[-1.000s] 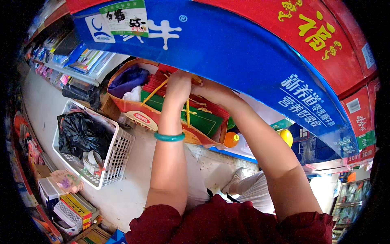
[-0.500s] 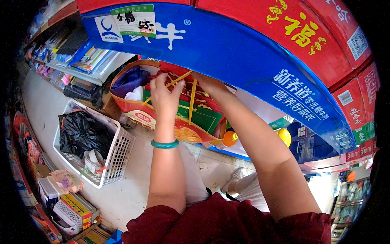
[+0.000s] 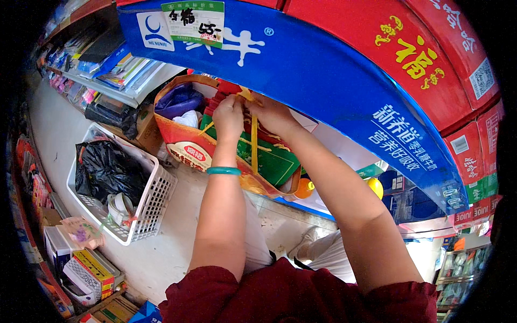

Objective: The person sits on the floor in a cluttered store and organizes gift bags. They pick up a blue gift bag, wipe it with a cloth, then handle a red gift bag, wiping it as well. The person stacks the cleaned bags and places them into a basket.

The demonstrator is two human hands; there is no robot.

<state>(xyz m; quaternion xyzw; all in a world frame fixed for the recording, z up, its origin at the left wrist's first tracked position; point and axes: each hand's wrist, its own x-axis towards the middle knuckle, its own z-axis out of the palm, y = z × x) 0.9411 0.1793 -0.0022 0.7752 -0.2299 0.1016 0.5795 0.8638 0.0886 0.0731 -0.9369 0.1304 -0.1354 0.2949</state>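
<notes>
A large orange-red shopping bag (image 3: 180,141) stands open in front of me, beneath the edge of a blue carton. Its flat yellow strap (image 3: 254,142) rises from the near side to my hands. My left hand (image 3: 229,116), a green bangle (image 3: 223,170) at its wrist, pinches the strap above the bag's opening. Close beside it, my right hand (image 3: 272,114) also has its fingers closed on the strap. Inside the bag are a purple bundle (image 3: 180,99), a white crumpled piece (image 3: 187,118) and green packaging (image 3: 272,161) with gold cords. The hands partly hide red items behind them.
The blue carton (image 3: 323,81) overhangs the bag, with red cartons (image 3: 371,43) behind it. On the floor at left, a white plastic basket (image 3: 167,188) holds a black plastic bag (image 3: 107,169). Boxes (image 3: 94,274) stand at lower left; yellow-orange bottles (image 3: 304,188) at right of the bag.
My left hand has gone from spread fingers to a pinch on the strap and moved right toward my right hand. The strap's upper part is now gathered between both hands.
</notes>
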